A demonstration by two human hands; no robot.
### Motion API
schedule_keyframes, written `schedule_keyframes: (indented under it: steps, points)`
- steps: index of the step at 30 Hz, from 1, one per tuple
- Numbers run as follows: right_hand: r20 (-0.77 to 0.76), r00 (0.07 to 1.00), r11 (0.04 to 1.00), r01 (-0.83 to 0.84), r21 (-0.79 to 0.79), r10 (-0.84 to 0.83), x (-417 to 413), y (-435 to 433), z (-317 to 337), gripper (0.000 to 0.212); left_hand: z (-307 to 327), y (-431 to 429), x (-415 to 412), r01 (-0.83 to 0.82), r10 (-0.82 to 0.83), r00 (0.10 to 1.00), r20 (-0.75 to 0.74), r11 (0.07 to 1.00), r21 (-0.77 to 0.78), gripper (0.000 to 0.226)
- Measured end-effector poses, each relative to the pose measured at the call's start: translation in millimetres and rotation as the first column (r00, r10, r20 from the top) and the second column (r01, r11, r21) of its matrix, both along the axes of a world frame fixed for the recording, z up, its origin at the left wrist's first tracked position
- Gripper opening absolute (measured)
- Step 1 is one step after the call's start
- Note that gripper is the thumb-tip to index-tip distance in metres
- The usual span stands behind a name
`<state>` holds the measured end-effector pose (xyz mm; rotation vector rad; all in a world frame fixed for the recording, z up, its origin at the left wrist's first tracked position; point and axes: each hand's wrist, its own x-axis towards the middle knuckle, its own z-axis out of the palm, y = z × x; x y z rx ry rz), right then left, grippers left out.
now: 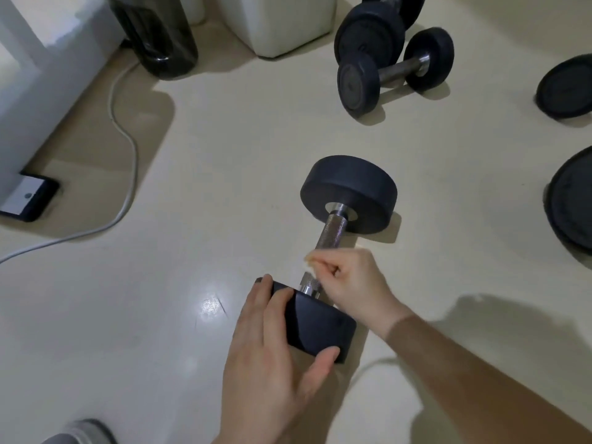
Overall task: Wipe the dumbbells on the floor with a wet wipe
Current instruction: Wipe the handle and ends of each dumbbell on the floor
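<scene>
A black dumbbell with a knurled steel handle lies on the cream floor in the middle of the head view. My left hand grips its near weight head, fingers over the top and thumb at the side. My right hand is closed around the handle near that head. A small pale bit shows at its fingertips, and I cannot tell whether it is the wet wipe. Two more black dumbbells lie at the back right.
Black weight plates lie at the right edge. A phone and a white cable sit at the left by a white wall. A dark bottle and a white box stand at the back.
</scene>
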<state>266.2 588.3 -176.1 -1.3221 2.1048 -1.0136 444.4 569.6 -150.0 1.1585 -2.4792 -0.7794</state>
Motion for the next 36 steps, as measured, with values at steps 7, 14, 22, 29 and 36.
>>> schedule_keyframes:
  steps: [7,14,22,29,36]
  points:
    - [0.019,0.972,0.971,0.235,-0.042,-0.235,-29.3,-3.1,-4.1,0.013,-5.3,11.8,-4.8,0.132,-0.125,0.991,0.053,0.981,-0.145,0.075]
    - [0.027,0.934,0.934,0.356,-0.002,-0.356,-50.3,-1.7,-7.5,0.014,3.6,14.0,-0.4,0.207,-0.216,0.976,-0.039,0.965,-0.161,0.039]
    - [-0.129,0.979,0.987,0.159,-0.001,-0.158,-57.8,13.5,-2.0,0.018,5.1,13.1,-10.3,0.252,-0.268,0.949,-0.164,0.961,-0.112,0.032]
    - [0.036,0.996,0.994,0.084,0.076,-0.087,-34.0,48.7,2.1,0.016,10.9,21.1,-16.2,0.166,-0.139,0.982,-0.131,0.96,0.225,0.048]
    - [0.111,0.968,0.968,0.209,0.141,-0.225,-29.9,67.2,5.5,0.017,22.5,22.3,-31.4,0.295,-0.294,0.955,-0.044,0.921,0.254,0.031]
